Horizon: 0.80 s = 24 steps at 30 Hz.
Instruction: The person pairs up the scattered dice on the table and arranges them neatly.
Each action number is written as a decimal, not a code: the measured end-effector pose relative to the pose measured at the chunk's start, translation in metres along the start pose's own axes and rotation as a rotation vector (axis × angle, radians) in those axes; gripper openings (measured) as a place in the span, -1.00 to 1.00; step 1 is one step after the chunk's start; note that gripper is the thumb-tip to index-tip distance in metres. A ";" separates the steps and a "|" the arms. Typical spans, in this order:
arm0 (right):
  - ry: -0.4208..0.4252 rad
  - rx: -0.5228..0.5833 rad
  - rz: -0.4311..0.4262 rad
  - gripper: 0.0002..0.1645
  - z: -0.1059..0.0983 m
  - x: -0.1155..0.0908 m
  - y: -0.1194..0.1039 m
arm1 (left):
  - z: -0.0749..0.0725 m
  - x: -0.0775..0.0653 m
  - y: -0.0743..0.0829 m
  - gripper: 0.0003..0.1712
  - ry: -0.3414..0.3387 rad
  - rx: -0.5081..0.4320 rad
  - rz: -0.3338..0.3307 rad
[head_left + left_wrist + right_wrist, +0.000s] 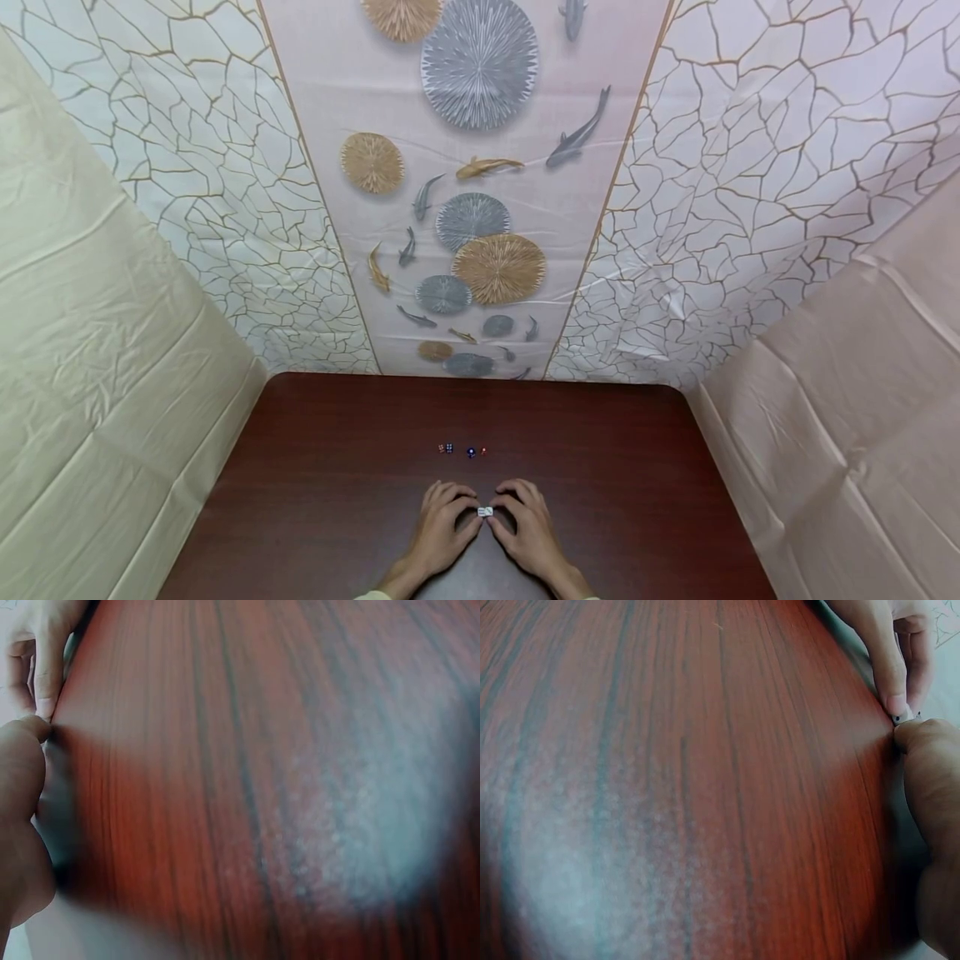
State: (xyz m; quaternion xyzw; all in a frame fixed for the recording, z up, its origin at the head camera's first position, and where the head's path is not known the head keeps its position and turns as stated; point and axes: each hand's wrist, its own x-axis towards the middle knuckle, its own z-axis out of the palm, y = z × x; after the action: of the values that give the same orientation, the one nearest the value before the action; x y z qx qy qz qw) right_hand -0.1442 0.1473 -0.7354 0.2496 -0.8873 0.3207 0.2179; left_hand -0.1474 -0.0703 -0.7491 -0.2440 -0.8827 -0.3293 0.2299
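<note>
Forearms slanting inward, the left hand (444, 527) and right hand (529, 527) mirror each other above the tabletop (315, 483), fingers arched, each thumb and forefinger clamped on the white dice (485, 512) midway between the left and right edges. Four small dice (449, 448) lie nearer the far edge.

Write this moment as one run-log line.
left hand: pinches white dice | right hand: pinches white dice | four coloured dice: on table, beyond hands

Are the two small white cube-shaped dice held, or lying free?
Held: in the head view, left hand and right hand pinch the white dice between thumb and fingertips.
</note>
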 end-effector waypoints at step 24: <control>-0.051 0.039 0.063 -0.78 -0.003 0.000 -0.001 | 0.000 -0.001 0.002 -0.81 -0.051 -0.023 -0.070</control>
State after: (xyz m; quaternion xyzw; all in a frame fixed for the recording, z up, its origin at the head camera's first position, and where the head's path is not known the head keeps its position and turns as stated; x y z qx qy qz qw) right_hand -0.1433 0.1483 -0.7328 0.2337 -0.8935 0.3384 0.1803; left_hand -0.1459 -0.0693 -0.7491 -0.2237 -0.8924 -0.3413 0.1929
